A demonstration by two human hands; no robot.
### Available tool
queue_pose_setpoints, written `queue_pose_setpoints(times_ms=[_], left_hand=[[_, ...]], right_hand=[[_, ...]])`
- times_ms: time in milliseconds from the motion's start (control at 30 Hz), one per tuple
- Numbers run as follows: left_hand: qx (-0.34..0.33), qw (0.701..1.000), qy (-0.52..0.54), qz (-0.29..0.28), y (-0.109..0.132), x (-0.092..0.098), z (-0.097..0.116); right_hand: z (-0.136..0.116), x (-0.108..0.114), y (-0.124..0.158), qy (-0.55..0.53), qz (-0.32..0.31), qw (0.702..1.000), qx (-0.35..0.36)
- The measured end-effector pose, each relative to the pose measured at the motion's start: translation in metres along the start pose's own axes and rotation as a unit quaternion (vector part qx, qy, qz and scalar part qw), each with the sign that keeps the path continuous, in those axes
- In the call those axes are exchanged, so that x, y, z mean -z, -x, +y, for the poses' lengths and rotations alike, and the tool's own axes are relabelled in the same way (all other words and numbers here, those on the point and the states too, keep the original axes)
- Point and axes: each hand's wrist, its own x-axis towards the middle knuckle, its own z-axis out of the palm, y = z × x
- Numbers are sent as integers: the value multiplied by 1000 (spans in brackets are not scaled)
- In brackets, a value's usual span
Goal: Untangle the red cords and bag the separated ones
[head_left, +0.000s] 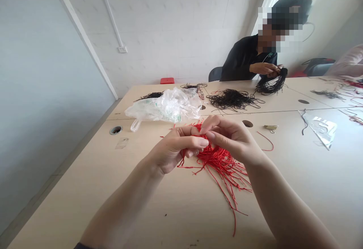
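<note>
Thin red cord is pinched between the thumb and fingers of my left hand, with short ends hanging below the palm. My right hand meets it at the fingertips, thumb and forefinger closed on the same red cord. Just behind and under both hands, a loose pile of red cords lies on the table, its strands fanning toward me and to the right. The exact shape of the cord between my fingertips is mostly hidden by the fingers.
A crumpled clear plastic bag lies beyond my hands. Black cords are heaped farther back. A binder clip and a clear plastic triangle are to the right. Across the table, a person in black holds a black cord bundle.
</note>
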Motion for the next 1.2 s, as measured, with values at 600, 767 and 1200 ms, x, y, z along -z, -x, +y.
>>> queue_pose_setpoints(times_ms=[600,767,1200], left_hand=[[-3,999,-21,-27,4,1,4],[-77,996,-46,16,3,-1,4],[-122,988,-90,39,6,-1,0]], right_hand=[[14,6,0,1,-22,996,82],[9,6,1,-25,-9,999,37],[2,5,0,-93,-30,995,-10]])
